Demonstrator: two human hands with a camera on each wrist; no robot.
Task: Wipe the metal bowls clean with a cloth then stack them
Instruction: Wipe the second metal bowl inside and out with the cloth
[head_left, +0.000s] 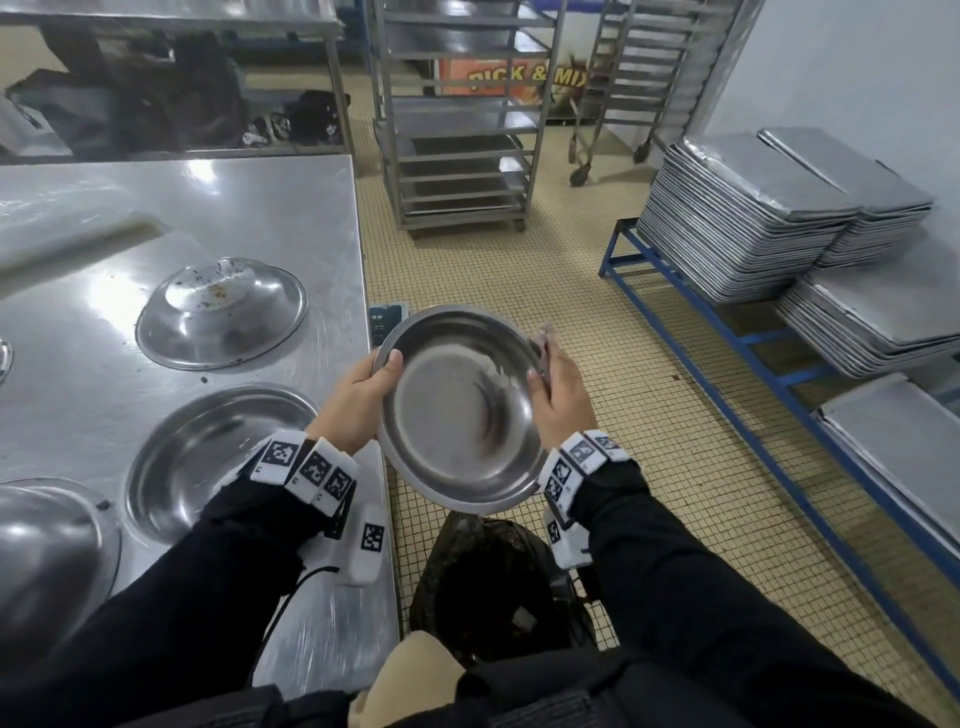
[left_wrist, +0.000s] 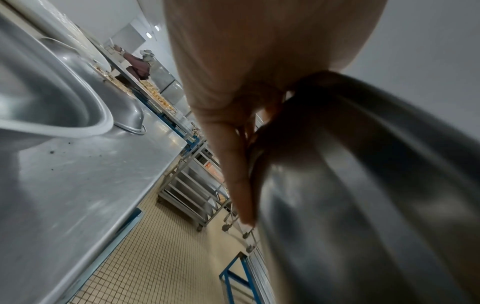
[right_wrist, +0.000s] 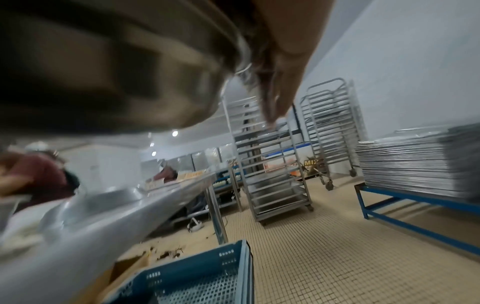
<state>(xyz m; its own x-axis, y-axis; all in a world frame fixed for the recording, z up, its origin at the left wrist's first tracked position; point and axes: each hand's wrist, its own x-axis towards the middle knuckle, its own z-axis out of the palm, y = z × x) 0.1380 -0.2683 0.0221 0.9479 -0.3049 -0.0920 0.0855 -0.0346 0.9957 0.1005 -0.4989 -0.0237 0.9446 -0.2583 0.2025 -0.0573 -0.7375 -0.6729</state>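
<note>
I hold a steel bowl (head_left: 460, 410) tilted toward me, out past the table's right edge. My left hand (head_left: 363, 395) grips its left rim with the thumb inside; from the left wrist the fingers (left_wrist: 233, 164) lie along the underside of the bowl (left_wrist: 363, 185). My right hand (head_left: 558, 387) pinches a greyish cloth (head_left: 543, 345) over the right rim, and the cloth (right_wrist: 253, 67) shows between the fingers (right_wrist: 283, 72) and the bowl (right_wrist: 116, 61). On the table (head_left: 78, 364) lie an upturned bowl with crumbs (head_left: 221, 312), an upright bowl (head_left: 218, 457) and another upturned bowl (head_left: 47, 551).
A black-bagged bin (head_left: 493, 577) stands on the floor under the held bowl. Stacks of metal trays (head_left: 769, 218) sit on a blue rack at the right. A wheeled tray trolley (head_left: 457, 130) stands ahead. A blue crate (right_wrist: 194, 277) sits by the table leg.
</note>
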